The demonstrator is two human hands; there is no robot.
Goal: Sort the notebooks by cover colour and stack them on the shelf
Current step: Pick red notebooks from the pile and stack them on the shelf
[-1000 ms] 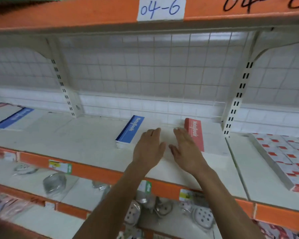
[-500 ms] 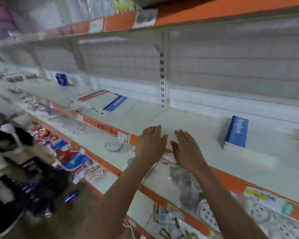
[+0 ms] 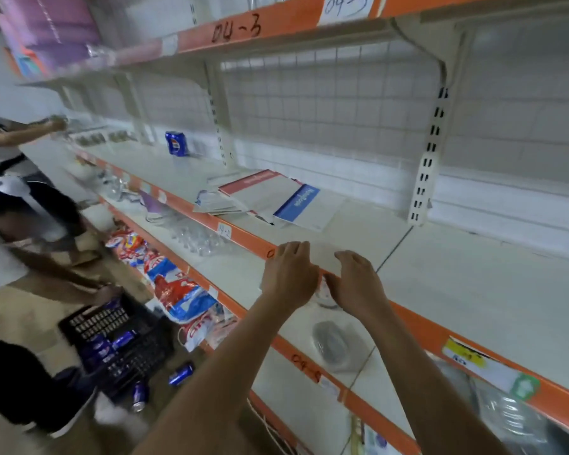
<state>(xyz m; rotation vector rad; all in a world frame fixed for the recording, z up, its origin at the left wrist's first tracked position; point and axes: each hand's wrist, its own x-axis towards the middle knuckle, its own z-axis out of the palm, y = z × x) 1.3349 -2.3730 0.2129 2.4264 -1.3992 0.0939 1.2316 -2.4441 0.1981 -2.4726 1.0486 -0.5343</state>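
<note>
Left grip [image 3: 289, 277] and right grip [image 3: 355, 284] are hovering empty, fingers loosely bent, over the front edge of the shelf [image 3: 457, 284]; the notebooks [image 3: 270, 198] are lying back-left (a fanned pile), nearer the left grip.

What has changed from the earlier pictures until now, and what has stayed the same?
The view has swung left along the shelf: the blue and red stacks have left the picture, and the loose notebook pile is now ahead. The left hand and right hand moved with it to the shelf's front edge. Nothing was taken or let go; both hands stay empty, side by side.
</note>
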